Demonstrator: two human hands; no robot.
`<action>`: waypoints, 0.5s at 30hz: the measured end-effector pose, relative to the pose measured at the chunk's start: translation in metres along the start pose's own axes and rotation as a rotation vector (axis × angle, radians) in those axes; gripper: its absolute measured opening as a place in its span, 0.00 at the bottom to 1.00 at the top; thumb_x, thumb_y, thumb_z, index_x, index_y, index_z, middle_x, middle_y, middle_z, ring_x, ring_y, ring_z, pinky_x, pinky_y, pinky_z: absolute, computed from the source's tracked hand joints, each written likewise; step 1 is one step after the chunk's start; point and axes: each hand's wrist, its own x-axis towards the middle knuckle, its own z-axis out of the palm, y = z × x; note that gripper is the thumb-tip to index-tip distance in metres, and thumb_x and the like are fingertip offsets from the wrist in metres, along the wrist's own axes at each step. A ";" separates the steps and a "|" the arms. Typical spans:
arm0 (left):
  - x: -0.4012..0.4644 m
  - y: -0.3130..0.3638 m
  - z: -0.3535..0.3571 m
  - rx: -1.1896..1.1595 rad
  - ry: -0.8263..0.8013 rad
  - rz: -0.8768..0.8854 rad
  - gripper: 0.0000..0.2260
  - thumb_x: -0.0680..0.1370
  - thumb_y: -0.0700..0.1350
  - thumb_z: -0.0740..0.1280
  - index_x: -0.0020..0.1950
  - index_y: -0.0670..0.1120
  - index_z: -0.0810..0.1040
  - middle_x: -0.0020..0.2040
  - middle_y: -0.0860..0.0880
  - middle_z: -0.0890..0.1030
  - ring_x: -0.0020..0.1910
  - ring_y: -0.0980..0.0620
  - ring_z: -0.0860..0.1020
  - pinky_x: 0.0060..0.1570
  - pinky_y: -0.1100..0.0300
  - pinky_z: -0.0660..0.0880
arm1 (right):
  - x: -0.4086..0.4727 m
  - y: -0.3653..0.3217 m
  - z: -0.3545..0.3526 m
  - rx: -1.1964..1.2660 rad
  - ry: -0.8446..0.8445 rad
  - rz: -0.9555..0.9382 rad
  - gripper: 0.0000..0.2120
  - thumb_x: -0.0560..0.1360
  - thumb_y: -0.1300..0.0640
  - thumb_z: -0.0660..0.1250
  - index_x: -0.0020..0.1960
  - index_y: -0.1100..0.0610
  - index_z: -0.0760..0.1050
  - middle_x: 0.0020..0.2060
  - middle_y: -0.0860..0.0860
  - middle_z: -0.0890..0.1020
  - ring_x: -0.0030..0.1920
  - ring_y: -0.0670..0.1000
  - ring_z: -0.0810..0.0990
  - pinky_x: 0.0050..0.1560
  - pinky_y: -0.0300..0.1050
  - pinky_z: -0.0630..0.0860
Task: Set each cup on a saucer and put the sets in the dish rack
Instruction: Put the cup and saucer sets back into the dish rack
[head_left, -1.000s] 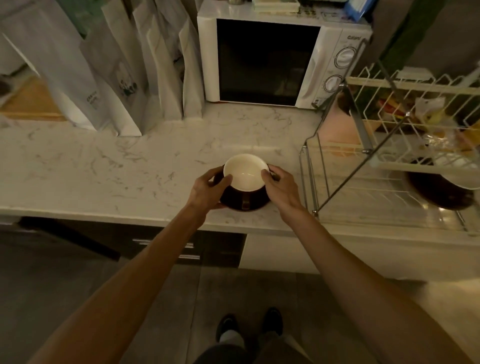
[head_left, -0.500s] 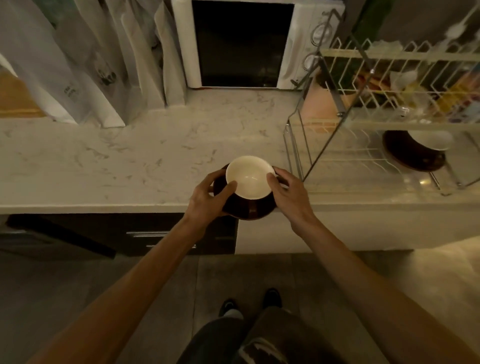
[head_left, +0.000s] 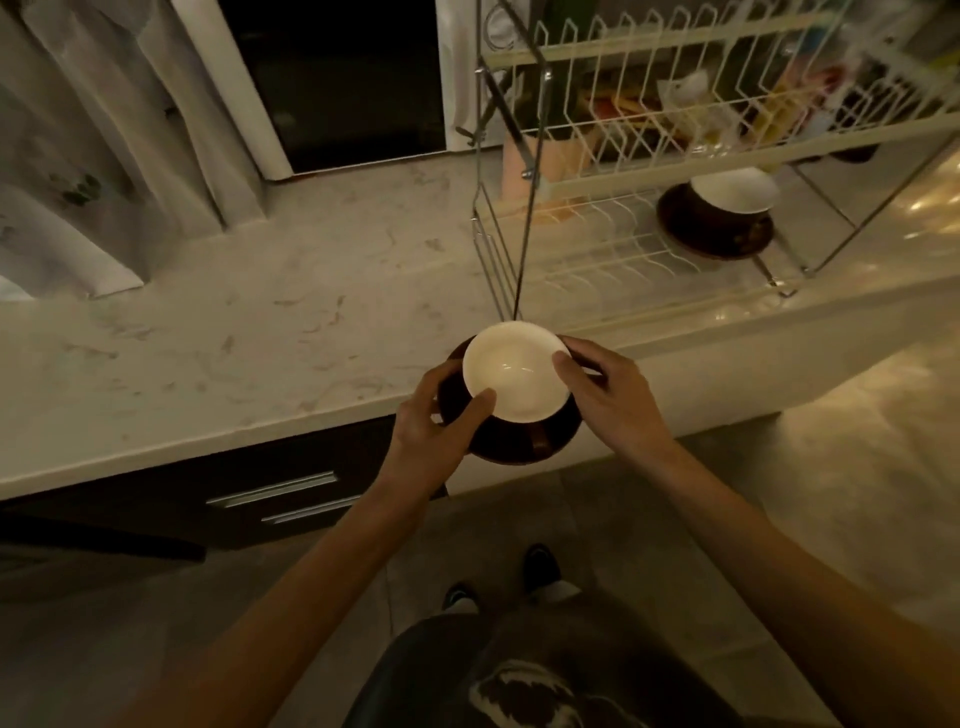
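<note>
— Cup (head_left: 514, 375) and saucer (head_left: 511, 435), where are they?
— Together, held above the counter's (head_left: 218, 358) front edge; left hand (head_left: 434, 428) and right hand (head_left: 605, 395) clamp the saucer, thumbs on the cup's rim. Another set (head_left: 719, 215) sits in the dish rack (head_left: 613, 249).

We see a dim, warm-toned scene, yellow-brown all over. The brightest patches are glare on the glossy floor (head_left: 857, 405) at the right and specular spots on the counter (head_left: 930, 202) at the far right, so light seems to come from that side. The cup (head_left: 511, 376) interior catches a small highlight. The near left is deep in shadow. Straight lines bow toward the edges, and the rack (head_left: 675, 135) wires and bags (head_left: 104, 156) look soft and smeared.
</note>
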 end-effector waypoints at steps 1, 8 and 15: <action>0.000 0.001 0.007 0.016 -0.003 0.005 0.18 0.73 0.54 0.70 0.59 0.69 0.69 0.51 0.67 0.69 0.58 0.54 0.72 0.51 0.54 0.80 | -0.001 0.003 -0.006 0.003 0.013 0.012 0.15 0.80 0.50 0.63 0.66 0.48 0.77 0.57 0.45 0.80 0.58 0.44 0.77 0.47 0.27 0.73; 0.011 0.020 0.056 0.039 -0.054 0.034 0.24 0.74 0.54 0.69 0.69 0.57 0.67 0.51 0.69 0.68 0.53 0.61 0.72 0.57 0.46 0.78 | 0.008 0.018 -0.052 -0.024 0.083 0.051 0.15 0.80 0.50 0.62 0.65 0.48 0.77 0.56 0.45 0.80 0.55 0.43 0.77 0.42 0.25 0.73; 0.044 0.045 0.099 0.059 -0.077 -0.052 0.26 0.73 0.60 0.67 0.69 0.62 0.65 0.68 0.49 0.68 0.65 0.46 0.70 0.60 0.42 0.75 | 0.038 0.024 -0.094 0.024 0.154 0.076 0.15 0.79 0.49 0.62 0.64 0.47 0.78 0.57 0.45 0.81 0.55 0.45 0.78 0.45 0.34 0.74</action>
